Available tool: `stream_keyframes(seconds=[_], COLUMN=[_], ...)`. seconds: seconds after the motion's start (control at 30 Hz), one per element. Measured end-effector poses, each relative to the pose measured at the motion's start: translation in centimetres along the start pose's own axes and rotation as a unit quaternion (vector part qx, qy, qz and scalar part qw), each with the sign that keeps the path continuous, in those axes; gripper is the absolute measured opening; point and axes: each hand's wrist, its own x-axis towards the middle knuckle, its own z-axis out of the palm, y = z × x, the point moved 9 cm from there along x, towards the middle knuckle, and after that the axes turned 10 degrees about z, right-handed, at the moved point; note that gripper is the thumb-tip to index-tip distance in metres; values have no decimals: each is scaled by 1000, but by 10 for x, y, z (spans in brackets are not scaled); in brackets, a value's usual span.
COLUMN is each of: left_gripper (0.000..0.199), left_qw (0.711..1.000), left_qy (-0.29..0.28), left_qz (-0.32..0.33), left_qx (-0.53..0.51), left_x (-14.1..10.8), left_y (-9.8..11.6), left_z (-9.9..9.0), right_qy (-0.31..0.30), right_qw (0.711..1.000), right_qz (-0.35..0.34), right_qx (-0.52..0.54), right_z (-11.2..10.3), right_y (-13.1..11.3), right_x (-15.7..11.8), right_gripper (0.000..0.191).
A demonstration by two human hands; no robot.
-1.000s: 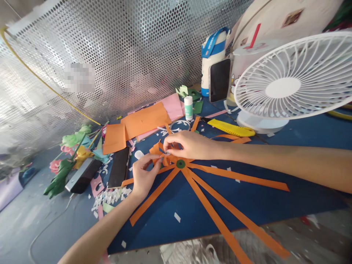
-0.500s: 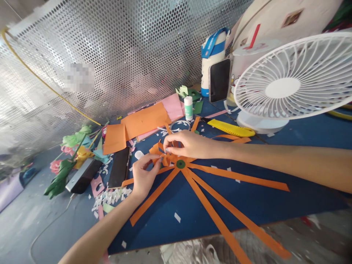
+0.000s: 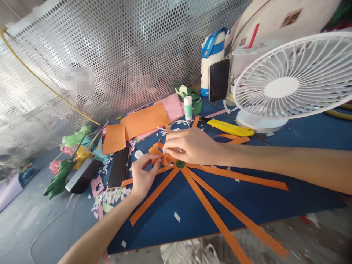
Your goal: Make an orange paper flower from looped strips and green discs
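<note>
Paper curls, orange, between left hand and right hand

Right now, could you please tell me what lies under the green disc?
Orange strips fan out from around the green disc; how they join beneath it is covered and cannot be seen.

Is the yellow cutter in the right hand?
No, the yellow cutter lies on the blue table, apart from the right hand.

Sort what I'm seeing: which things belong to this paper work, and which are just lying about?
In the job:
orange strips, green disc; probably orange sheets, glue stick, yellow cutter

Apparently lying about:
fan, bottle, upright phone, flat phone, flowers
</note>
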Motion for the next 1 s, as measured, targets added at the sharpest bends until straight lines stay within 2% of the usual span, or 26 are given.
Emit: stream_keyframes(seconds=[0.07,0.13,0.27,0.33,0.43,0.57,0.7,0.87,1.0], left_gripper=[8,8,6,6,8,18,26,23,21], left_qw=[1000,1000,1000,1000,999,996,989,985,985], left_qy=[3,1,-6,-10,-9,15,43,48,32], left_qz=[0,-1,9,10,-2,-14,-39,-46,-45], left_qx=[0,-6,-13,-15,-31,-81,-136,-160,-166], left_x=[0,-1,0,0,0,1,3,3,2], left_y=[0,-1,3,5,5,4,1,0,0], left_z=[0,0,2,3,3,1,-1,-2,0], right_qy=[21,16,-70,-93,-77,-20,-7,-92,-121], right_qw=[998,995,986,978,977,972,943,881,851], right_qz=[36,53,34,48,62,68,76,60,53], right_qx=[47,86,151,179,190,225,324,461,509], right_z=[-8,-9,7,15,16,2,-5,6,6], right_y=[7,12,10,11,14,19,25,23,19], right_x=[3,5,7,6,5,7,8,9,10], right_gripper=[25,22,11,7,7,5,13,18,20])
